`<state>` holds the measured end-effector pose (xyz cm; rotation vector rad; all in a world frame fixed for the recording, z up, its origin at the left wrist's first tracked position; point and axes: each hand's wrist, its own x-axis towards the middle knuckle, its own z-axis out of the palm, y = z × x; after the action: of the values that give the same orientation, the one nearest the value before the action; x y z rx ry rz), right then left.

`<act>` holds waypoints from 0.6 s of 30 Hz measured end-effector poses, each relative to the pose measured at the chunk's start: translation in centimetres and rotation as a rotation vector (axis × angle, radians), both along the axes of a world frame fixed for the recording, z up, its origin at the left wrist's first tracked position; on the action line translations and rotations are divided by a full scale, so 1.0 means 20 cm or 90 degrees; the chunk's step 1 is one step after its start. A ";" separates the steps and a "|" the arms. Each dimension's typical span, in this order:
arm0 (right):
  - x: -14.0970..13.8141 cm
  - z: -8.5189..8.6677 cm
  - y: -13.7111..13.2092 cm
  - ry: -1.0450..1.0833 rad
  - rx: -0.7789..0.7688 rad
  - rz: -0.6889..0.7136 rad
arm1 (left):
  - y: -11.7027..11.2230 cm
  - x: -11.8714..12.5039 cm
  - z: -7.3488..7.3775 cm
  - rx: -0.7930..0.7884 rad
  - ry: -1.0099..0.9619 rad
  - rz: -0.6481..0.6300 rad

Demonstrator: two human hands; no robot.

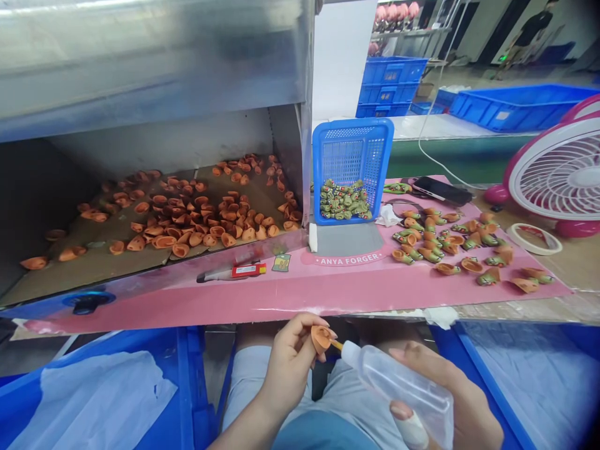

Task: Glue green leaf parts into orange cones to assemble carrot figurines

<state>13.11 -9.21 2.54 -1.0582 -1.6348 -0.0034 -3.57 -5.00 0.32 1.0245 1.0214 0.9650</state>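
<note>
Between the thumb and fingers of my left hand is a small hollow orange cone-shaped piece, its opening facing up towards me. My right hand is wrapped round a clear plastic squeeze bottle with a white cap and a thin yellowish nozzle. The nozzle tip is at the opening of the orange piece; whether it touches the inside I cannot tell. Beyond my hands, green-and-orange assembled pieces lie on the pink mat to the right.
Many loose orange pieces lie inside a metal booth at left. A blue basket holds small green pieces. A phone, a tape roll and a pink fan are at right. Blue crates flank my lap.
</note>
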 end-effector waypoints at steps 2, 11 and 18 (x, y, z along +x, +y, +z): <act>0.00 -0.01 0.00 -0.006 -0.002 0.028 | 0.00 0.00 0.00 0.001 0.005 -0.002; -0.01 -0.02 0.01 0.009 -0.011 0.060 | 0.00 0.00 0.00 0.001 0.013 -0.002; -0.01 -0.02 0.01 0.026 -0.004 0.064 | 0.00 -0.01 -0.02 0.008 0.025 -0.010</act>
<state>12.87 -9.03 2.14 -0.9736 -1.6495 0.0893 -3.82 -5.00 -0.09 1.0632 1.0395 0.9430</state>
